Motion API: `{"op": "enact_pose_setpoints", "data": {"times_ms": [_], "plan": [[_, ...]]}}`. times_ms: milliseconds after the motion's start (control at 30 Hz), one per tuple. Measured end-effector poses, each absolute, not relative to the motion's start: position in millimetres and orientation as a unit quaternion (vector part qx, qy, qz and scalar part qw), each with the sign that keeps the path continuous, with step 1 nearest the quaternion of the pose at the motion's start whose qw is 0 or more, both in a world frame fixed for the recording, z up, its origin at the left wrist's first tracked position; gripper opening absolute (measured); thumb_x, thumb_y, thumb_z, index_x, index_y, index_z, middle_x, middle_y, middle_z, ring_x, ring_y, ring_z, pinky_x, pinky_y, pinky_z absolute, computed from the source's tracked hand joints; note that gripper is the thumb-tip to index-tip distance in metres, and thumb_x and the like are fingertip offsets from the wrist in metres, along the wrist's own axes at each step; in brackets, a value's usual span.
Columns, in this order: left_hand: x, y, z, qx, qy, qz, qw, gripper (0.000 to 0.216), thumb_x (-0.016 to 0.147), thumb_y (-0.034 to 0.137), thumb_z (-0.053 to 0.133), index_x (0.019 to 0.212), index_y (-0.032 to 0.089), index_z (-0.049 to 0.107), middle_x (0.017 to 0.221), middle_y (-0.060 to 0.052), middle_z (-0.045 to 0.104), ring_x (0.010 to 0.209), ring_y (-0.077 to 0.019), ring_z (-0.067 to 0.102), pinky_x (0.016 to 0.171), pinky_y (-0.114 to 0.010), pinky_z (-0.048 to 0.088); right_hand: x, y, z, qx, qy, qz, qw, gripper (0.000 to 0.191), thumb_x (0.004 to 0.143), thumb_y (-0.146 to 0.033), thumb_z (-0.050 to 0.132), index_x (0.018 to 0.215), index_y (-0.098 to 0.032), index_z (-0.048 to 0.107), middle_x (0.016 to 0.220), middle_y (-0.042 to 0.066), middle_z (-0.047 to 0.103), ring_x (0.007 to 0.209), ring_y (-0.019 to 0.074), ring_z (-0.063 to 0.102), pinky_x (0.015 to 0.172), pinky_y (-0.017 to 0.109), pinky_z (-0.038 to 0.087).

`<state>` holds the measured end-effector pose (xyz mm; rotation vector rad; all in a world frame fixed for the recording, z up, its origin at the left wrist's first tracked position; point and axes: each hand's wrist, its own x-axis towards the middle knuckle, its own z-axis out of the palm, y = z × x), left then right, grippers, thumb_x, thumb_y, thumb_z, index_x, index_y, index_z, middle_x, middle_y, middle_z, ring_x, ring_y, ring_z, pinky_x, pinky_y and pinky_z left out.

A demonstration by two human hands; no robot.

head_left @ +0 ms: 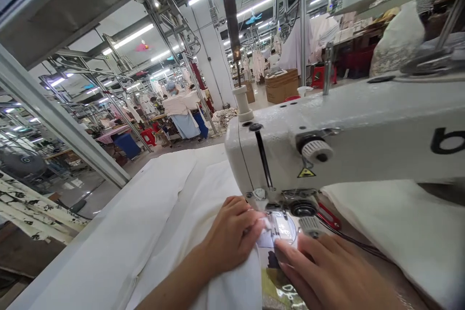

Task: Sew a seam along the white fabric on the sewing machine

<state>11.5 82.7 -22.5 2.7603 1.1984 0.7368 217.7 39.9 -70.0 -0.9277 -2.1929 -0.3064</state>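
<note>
A white sewing machine (348,126) stands in front of me, its needle and presser foot (278,213) low at centre. My left hand (230,235) lies on white fabric (174,223) just left of the presser foot, fingers curled and pressing the cloth edge down. My right hand (327,271) rests flat on the machine bed right of the foot, fingers stretched toward the needle and touching the fabric edge. The cloth runs back and left across the table.
More white cloth (392,227) lies under the machine arm at right. A metal frame post (61,121) slants at left. Behind are racks, cardboard boxes (281,85), red stools and a person (174,101) at another station.
</note>
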Motion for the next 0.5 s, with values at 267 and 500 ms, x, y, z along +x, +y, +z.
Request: {"op": "enact_pose_setpoints", "data": {"times_ms": [267,500], "plan": [[8,83,-21,0.884,0.395,0.247,-0.032,0.036,0.096,0.019,0.039,0.061,0.019,0.048,0.066,-0.002,0.055,0.068,-0.0167,0.053,0.073,-0.032,0.045,208,32,-64,-0.396,-0.833,-0.067,0.380,0.023,0.097,-0.014,0.036,0.080,-0.019,0.051,0.076,0.002,0.047,0.067,0.0199,0.042,0.062,0.034,0.028],[13,93,-23,0.872,0.408,0.255,-0.084,0.038,0.096,0.023,0.038,0.058,0.020,0.046,0.060,-0.001,0.056,0.058,-0.0175,0.054,0.063,-0.032,0.047,208,30,-60,-0.399,-0.823,-0.085,0.396,0.026,0.095,-0.013,0.035,0.074,-0.019,0.049,0.073,0.002,0.047,0.064,0.0196,0.040,0.060,0.034,0.026]]}}
